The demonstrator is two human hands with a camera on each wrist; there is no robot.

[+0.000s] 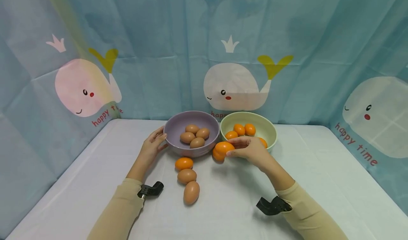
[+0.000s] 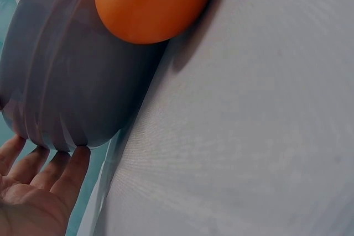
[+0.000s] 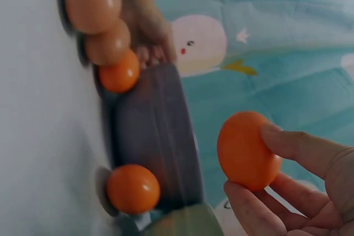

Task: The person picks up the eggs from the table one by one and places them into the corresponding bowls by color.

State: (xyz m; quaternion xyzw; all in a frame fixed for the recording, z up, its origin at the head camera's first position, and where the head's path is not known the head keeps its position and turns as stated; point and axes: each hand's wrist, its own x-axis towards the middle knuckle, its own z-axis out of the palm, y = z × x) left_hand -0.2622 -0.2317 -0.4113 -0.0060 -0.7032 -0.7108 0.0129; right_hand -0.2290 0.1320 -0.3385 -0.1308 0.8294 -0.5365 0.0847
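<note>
My right hand (image 1: 251, 149) pinches an orange egg (image 3: 246, 150) between thumb and fingers, raised above the table near the front of the green bowl (image 1: 271, 126). Just below it, another orange egg (image 1: 218, 157) lies on the table, partly hidden in the head view. Several orange eggs (image 1: 250, 129) sit inside the green bowl. The fingertips of my left hand (image 1: 151, 146) touch the outer left side of the purple bowl (image 2: 66, 70), which contains several brown eggs (image 1: 187, 137). In front of that bowl, an orange egg (image 1: 183, 163) and two brown eggs (image 1: 191, 193) form a short row.
Both bowls stand side by side toward the back of the white-covered table (image 1: 223, 211). A blue curtain (image 1: 178, 55) printed with whales encloses the back and sides. Each sleeve carries a black wrist mount (image 1: 274, 206).
</note>
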